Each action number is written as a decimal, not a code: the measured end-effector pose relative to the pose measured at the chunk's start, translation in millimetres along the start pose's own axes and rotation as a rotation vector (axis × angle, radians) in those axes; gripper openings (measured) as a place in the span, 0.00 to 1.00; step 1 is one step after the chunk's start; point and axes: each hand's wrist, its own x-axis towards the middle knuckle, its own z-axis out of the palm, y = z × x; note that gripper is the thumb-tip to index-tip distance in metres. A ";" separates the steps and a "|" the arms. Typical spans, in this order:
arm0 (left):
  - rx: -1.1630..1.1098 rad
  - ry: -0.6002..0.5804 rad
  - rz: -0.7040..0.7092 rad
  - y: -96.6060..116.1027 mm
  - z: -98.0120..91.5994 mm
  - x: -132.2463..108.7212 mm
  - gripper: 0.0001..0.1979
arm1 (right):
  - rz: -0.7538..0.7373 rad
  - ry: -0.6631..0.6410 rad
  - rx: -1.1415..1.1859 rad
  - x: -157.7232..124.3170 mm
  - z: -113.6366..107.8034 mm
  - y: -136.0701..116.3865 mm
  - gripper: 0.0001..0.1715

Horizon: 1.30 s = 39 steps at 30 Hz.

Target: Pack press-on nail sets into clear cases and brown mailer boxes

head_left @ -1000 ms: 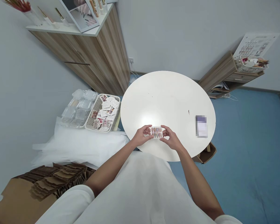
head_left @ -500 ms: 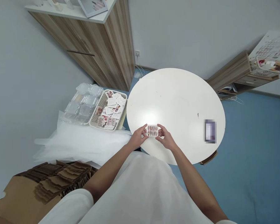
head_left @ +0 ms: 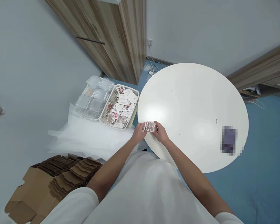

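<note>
Two rows of glossy pointed ovals (head_left: 150,128) in small flat rectangular pack (head_left: 149,126) | held at near-left rim of smooth white rounded table (head_left: 191,102) | pinched by bent, narrowly parted fingers: left end in left hand (head_left: 139,132), right end in right hand (head_left: 160,132)

Left hand (head_left: 138,133) near right hand (head_left: 161,133)

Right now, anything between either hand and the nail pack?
Nothing visible: the left hand and right hand already hold the nail pack directly, at opposite ends, near the edge of the white table.
</note>
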 end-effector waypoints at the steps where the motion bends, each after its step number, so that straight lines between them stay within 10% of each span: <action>1: 0.008 -0.002 -0.001 -2.7 -0.3 3.2 0.23 | 0.017 0.006 -0.023 4.3 3.5 0.3 0.36; 11: 0.084 0.008 0.003 -17.5 2.5 16.8 0.28 | 0.049 0.009 -0.188 25.8 15.9 -0.3 0.39; 39: 0.061 0.036 -0.030 -3.3 -7.9 32.6 0.29 | 0.128 0.133 0.268 34.3 32.7 -21.9 0.39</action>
